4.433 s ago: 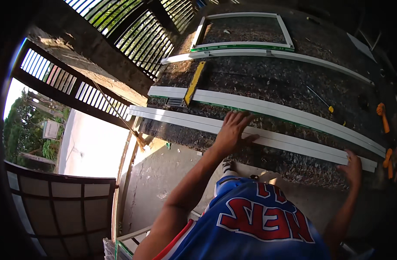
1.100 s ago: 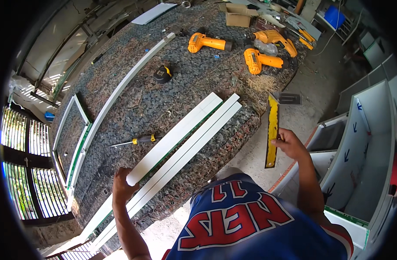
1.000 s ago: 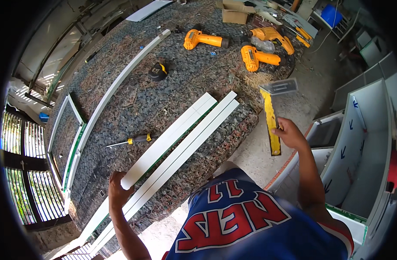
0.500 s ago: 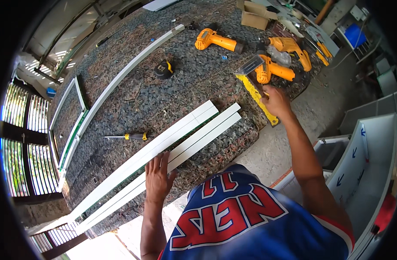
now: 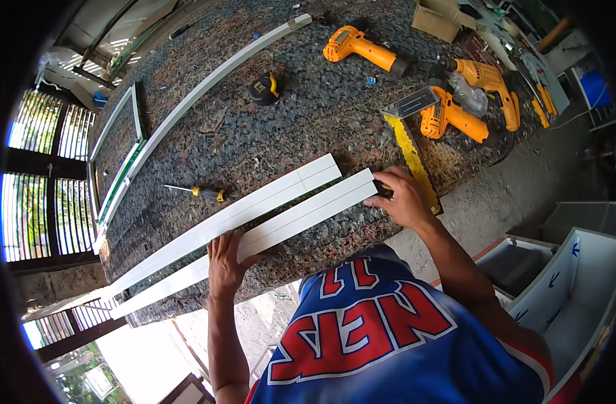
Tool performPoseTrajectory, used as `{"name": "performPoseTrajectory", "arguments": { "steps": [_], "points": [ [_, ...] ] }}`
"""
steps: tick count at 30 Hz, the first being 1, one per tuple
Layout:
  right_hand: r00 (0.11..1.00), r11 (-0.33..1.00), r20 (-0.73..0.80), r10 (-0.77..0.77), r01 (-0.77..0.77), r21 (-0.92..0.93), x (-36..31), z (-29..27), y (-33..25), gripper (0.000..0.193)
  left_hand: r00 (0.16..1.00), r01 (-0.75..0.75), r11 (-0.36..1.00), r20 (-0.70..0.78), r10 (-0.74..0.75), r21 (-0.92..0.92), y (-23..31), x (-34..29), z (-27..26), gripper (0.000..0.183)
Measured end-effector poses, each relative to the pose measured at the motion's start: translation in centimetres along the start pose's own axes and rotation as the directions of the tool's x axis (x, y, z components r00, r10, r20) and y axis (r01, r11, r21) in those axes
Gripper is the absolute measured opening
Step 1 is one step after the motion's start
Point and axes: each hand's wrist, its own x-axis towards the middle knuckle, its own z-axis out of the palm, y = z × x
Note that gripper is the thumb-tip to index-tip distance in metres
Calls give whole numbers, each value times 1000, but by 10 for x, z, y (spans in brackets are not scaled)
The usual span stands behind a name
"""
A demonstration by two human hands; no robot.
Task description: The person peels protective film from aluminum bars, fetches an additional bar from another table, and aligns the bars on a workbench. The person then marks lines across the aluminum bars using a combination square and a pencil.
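Observation:
Two slim white profile strips (image 5: 306, 214) lie side by side on the stone-topped table, their right ends level with each other. My left hand (image 5: 226, 266) grips them partway along, fingers over the far edge and thumb at the near side. At their right end, my right hand (image 5: 403, 196) closes thumb and fingers about the tips. Just behind lies a wider white profile (image 5: 274, 196) with a pencil-like line across it near its end. A yellow-bladed try square (image 5: 413, 156) rests beside my right hand, its dark grey stock (image 5: 410, 103) pointing away from me.
A screwdriver (image 5: 203, 193) and a tape measure (image 5: 264, 89) lie on the speckled table (image 5: 308, 121). Farther right are an orange cordless drill (image 5: 361, 50), another one (image 5: 452, 120), a corded drill (image 5: 486, 77) and a cardboard box (image 5: 442, 19). A long white profile (image 5: 207, 91) stretches along the left.
My right hand has left the try square and come to the strips' ends. The ends, staggered before, are now level. My left hand stays on the strips, and the view has shifted.

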Motion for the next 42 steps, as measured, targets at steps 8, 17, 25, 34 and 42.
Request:
{"name": "performPoseTrajectory", "arguments": {
  "steps": [8, 17, 25, 34, 42],
  "points": [
    [990, 989, -19, -139, 138, -44, 1, 1, 11, 51, 993, -46, 993, -102, 57, 108, -5, -2, 9, 71],
    [965, 959, -52, -257, 249, -133, 0, 10, 27, 47, 948, -99, 960, -268, 171, 261, -24, -3, 25, 81],
    [951, 930, -41, -306, 290, -228, -3, 8, 23, 42, 947, -30, 953, -296, 124, 303, -22, -4, 27, 83],
    [931, 921, -77, -357, 337, -197, -3, 6, 13, 42, 988, -63, 985, -129, 84, 162, -21, -14, -5, 72],
    [947, 933, -6, -320, 315, -174, 5, 21, -6, 41, 985, 7, 990, -171, 17, 142, -40, -27, -7, 71]
  ]
}}
